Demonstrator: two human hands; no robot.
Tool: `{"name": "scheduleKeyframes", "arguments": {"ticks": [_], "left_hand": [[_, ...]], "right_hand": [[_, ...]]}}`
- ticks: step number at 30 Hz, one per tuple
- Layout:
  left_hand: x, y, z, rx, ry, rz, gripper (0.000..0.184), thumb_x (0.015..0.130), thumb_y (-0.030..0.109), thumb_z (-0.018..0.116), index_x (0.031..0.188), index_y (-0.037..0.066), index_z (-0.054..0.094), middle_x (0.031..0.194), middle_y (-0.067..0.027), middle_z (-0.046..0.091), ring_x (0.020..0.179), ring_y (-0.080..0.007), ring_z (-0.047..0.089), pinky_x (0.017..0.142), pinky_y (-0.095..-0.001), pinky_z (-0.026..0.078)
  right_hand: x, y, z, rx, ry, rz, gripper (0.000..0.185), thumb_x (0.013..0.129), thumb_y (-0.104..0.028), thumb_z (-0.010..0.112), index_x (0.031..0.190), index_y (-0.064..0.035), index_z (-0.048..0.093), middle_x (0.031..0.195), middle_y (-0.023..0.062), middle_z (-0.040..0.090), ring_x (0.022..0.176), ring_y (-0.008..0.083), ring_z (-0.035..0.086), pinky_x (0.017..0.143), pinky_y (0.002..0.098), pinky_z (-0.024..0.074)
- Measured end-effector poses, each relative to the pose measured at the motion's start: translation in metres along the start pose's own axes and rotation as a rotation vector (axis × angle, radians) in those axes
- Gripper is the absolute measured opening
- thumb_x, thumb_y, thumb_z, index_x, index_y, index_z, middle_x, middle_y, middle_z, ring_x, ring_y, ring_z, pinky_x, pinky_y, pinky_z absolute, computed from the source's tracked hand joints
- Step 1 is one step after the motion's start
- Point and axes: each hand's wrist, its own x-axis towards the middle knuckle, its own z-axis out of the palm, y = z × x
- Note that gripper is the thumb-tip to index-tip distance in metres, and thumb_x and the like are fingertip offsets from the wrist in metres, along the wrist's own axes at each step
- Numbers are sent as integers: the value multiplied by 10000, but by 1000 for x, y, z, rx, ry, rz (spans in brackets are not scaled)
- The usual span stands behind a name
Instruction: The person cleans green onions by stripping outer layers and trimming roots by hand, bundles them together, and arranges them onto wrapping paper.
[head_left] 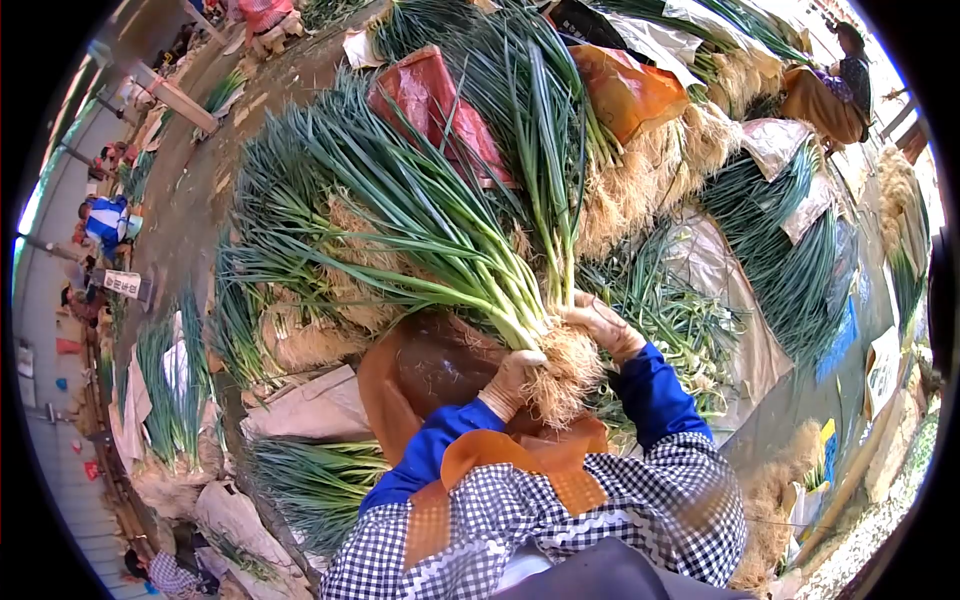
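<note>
A bunch of green onions (497, 275) stands tilted in front of me, its pale roots (562, 375) toward my body and its long leaves fanned to the upper left. My left hand (513, 384) is closed round the lower stems on the left, just beside the roots. On the right, my right hand (604, 325) wraps round the stem bases, next to a few upright stalks (560, 230). Both palms are hidden. Beneath the bunch lies a brown-orange sheet (385, 385).
Piles of onions (300, 215) lie at the left, with more (775, 245) at the right. A red bag (440, 110) and an orange bag (628, 92) rest on the heap ahead. A person (835, 90) sits at the upper right; other people are at the far left.
</note>
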Motion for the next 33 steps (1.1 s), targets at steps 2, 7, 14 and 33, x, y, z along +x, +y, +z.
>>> {"name": "scheduleKeyframes", "arguments": {"ticks": [2, 7, 14, 33], "left_hand": [[0, -8, -11, 32, 89, 22, 188, 703, 93, 539, 832, -29, 601, 786, -113, 631, 750, -232, 618, 742, -336, 520], [2, -12, -5, 48, 210, 97, 144, 735, 116, 560, 798, -1, 615, 732, -80, 617, 701, -187, 595, 697, -308, 502], [1, -17, -17, -77, 274, 62, 197, 675, 69, 590, 861, 5, 592, 731, -87, 607, 679, -217, 612, 677, -336, 535], [-5, -9, -25, 20, 210, 187, 85, 677, 63, 580, 728, 1, 609, 716, -100, 615, 691, -225, 610, 725, -345, 518]], "right_hand": [[19, -2, -1, -6, 184, -107, 351, 887, -325, 543, 1094, -42, 562, 861, 8, 598, 814, 94, 544, 704, 227, 424], [69, 30, 3, -343, 757, -294, 312, 908, -313, 523, 927, -22, 633, 864, 33, 647, 804, 111, 559, 714, 248, 426], [-64, 61, -7, 228, 213, -70, 175, 918, -230, 523, 914, -72, 600, 818, -27, 568, 793, 73, 508, 665, 225, 418], [76, 85, -2, 66, 588, -328, 280, 922, -281, 489, 884, -48, 639, 740, -12, 607, 653, 90, 517, 600, 246, 420]]}}
